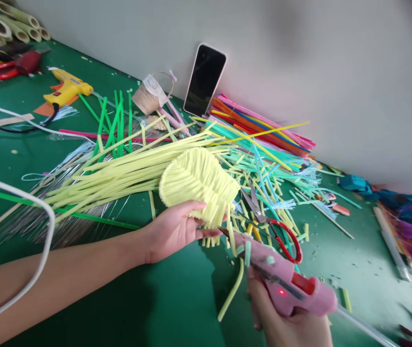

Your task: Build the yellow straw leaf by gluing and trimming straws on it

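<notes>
My left hand (177, 229) is closed on a pale yellow leaf shape made of pipe cleaners (195, 183), thumb on top and fingers beneath. Loose strip ends hang from its lower edge. In my right hand (285, 323) is a pink hot glue gun (281, 274), its red light lit and a clear glue stick out of its back. The gun's nozzle points left, close to the strip ends; whether they touch I cannot tell. Bits of mint pipe cleaner cling to the gun. Red-handled scissors (264, 212) lie just behind it.
Yellow pipe cleaners (119, 173) lie behind the leaf, over thin metal wires (93, 221). A phone (206, 79) leans on the wall beside bundled coloured pipe cleaners (264, 125). A yellow glue gun (68, 86) and pliers (10, 65) lie far left. A white cable (48, 231) crosses over my left forearm.
</notes>
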Demonstrator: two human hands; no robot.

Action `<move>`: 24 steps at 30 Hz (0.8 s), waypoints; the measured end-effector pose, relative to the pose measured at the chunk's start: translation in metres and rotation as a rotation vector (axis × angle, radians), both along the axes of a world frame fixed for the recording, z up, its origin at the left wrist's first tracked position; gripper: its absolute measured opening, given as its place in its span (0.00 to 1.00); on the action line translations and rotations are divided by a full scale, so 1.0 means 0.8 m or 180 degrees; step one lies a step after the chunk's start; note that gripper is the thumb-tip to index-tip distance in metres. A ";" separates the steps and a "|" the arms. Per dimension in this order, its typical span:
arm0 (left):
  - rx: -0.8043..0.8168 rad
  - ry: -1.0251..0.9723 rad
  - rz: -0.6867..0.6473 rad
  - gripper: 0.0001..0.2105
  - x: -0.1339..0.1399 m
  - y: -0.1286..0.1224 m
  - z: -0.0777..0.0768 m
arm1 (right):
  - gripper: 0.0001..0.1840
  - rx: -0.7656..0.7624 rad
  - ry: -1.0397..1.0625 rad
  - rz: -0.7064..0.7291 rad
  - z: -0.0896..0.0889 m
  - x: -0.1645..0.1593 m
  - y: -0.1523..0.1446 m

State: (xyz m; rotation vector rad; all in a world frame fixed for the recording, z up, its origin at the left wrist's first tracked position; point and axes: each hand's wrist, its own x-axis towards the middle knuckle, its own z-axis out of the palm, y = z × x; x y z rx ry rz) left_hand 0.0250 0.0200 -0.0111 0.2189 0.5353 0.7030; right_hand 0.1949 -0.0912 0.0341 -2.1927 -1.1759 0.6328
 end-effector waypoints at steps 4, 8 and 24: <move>0.0125 -0.0111 -0.0040 0.15 -0.001 0.000 -0.003 | 0.17 -0.0216 -0.0109 0.0193 0.001 0.006 0.004; 0.0139 -0.0061 -0.0030 0.15 0.000 -0.001 -0.003 | 0.17 -0.0306 -0.0378 0.0226 0.000 0.006 0.003; 0.0095 -0.0086 -0.0052 0.14 -0.001 -0.002 -0.001 | 0.11 -0.0256 -0.0429 0.0247 -0.010 0.011 0.002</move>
